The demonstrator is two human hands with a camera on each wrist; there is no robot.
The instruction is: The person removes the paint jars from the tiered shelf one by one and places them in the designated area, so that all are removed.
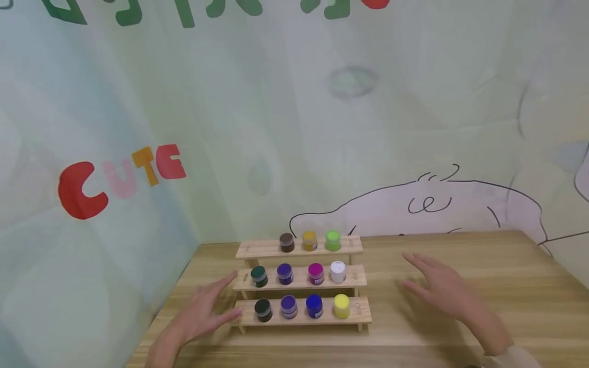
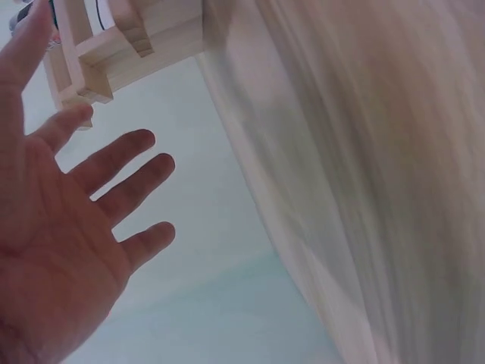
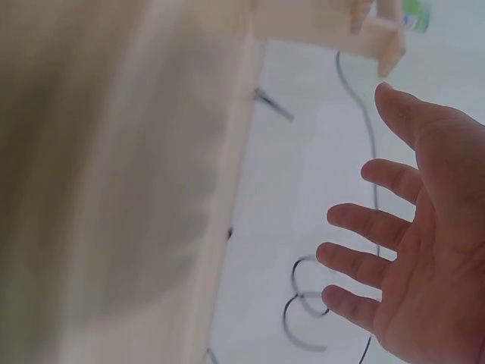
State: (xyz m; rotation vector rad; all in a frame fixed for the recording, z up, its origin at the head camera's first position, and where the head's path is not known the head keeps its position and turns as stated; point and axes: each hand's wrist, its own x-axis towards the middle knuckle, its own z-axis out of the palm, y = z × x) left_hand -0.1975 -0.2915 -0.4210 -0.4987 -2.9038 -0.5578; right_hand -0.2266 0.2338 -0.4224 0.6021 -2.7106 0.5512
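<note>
A three-tier wooden rack (image 1: 257, 249) stands on the table, bearing small paint jars. Brown (image 1: 287, 243), ochre (image 1: 310, 241) and light green (image 1: 333, 240) jars sit on the top tier. Dark green (image 1: 259, 276), violet (image 1: 285, 274), magenta (image 1: 316, 274) and white (image 1: 338, 272) ones fill the middle. Along the bottom are black (image 1: 263, 310), purple (image 1: 289, 307), blue (image 1: 314, 306) and yellow (image 1: 342, 306) jars. My left hand (image 1: 198, 314) is spread at the rack's left end, thumb overlapping the bottom tier in the head view. My right hand (image 1: 442, 286), fingers extended, hovers right of the rack, holding nothing.
The wood-grain table (image 1: 386, 327) runs back to a pale printed cloth (image 1: 257, 112) hanging behind it. Colourful letters (image 1: 83, 191) and a line-drawn figure (image 1: 382, 209) are printed on the cloth. The cloth also borders the table's left side.
</note>
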